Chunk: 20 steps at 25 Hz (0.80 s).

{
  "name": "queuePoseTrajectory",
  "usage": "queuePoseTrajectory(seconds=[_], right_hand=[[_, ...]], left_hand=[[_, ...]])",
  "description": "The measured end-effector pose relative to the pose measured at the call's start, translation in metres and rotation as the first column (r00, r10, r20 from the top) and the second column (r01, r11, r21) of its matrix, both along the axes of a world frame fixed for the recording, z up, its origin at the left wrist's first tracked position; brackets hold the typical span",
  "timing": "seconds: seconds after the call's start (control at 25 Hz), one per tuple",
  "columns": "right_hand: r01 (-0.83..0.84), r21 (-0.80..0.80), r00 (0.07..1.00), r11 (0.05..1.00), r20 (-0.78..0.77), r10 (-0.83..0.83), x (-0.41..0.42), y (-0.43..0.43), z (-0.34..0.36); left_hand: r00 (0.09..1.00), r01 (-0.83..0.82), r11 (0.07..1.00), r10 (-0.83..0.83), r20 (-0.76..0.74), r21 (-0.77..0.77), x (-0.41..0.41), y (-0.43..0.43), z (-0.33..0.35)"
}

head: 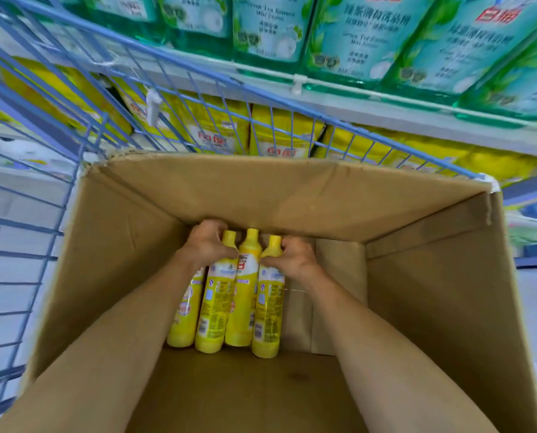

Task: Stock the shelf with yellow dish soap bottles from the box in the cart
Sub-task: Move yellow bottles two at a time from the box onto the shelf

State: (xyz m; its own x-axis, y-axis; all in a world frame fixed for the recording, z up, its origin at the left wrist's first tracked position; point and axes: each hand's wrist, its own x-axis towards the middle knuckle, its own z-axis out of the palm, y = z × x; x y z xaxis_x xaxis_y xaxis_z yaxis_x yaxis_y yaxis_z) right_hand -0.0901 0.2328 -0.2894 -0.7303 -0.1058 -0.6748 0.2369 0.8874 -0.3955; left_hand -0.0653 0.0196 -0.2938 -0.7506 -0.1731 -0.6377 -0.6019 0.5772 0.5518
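Note:
Several yellow dish soap bottles stand side by side at the bottom of a deep cardboard box inside a blue wire cart. Both my arms reach down into the box. My left hand grips the neck of a bottle on the left of the row. My right hand grips the neck of the rightmost bottle. One bottle in the middle stands between my hands, untouched. Beyond the cart, the lower shelf holds yellow dish soap packs.
The shelf above carries a row of green dish soap refill packs. The cart's wire side stands between the box and the shelves. The right half of the box floor is bare cardboard. White floor shows at the left.

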Motion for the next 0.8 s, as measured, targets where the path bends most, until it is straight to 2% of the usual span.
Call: queuePoseTrajectory(seconds=[0.16, 0.28, 0.4, 0.52, 0.56, 0.6, 0.68, 0.76, 0.8], right_hand=[[0.010, -0.086, 1.000, 0.996, -0.014, -0.011, 0.009, 0.006, 0.019], [0.016, -0.198, 1.000, 0.980, -0.015, -0.020, 0.012, 0.016, 0.042], [-0.069, -0.231, 0.987, 0.971, -0.158, 0.033, 0.014, 0.031, 0.100], [0.007, -0.340, 0.969, 0.940, -0.231, -0.090, 0.007, 0.044, 0.177], [-0.011, -0.320, 0.967, 0.947, -0.246, -0.072, 0.007, 0.047, 0.199], [-0.077, -0.267, 0.973, 0.961, -0.230, 0.014, 0.013, 0.049, 0.212], [-0.169, -0.104, 0.983, 0.980, -0.093, 0.160, 0.029, 0.046, 0.213], [-0.179, -0.050, 0.981, 0.983, -0.091, 0.174, 0.032, 0.040, 0.180], [-0.102, -0.086, 0.993, 0.991, -0.071, 0.096, 0.035, 0.038, 0.157]], left_hand=[[0.999, -0.015, 0.985, 0.007, 0.046, 0.170, 0.024, 0.008, 0.000], [0.996, -0.024, 0.953, 0.048, -0.072, 0.301, 0.035, 0.010, 0.019], [0.987, 0.042, 0.920, 0.023, -0.159, 0.391, 0.040, 0.010, 0.085], [0.972, 0.090, 0.900, 0.015, -0.236, 0.426, 0.029, 0.012, 0.161], [0.964, 0.093, 0.907, 0.021, -0.267, 0.410, 0.027, 0.017, 0.183], [0.960, 0.080, 0.912, 0.039, -0.278, 0.402, 0.030, 0.022, 0.201], [0.954, 0.064, 0.920, 0.058, -0.295, 0.387, 0.039, 0.035, 0.213], [0.943, 0.055, 0.917, 0.082, -0.322, 0.395, 0.043, 0.041, 0.191], [0.936, -0.003, 0.913, 0.146, -0.319, 0.409, 0.047, 0.040, 0.174]])
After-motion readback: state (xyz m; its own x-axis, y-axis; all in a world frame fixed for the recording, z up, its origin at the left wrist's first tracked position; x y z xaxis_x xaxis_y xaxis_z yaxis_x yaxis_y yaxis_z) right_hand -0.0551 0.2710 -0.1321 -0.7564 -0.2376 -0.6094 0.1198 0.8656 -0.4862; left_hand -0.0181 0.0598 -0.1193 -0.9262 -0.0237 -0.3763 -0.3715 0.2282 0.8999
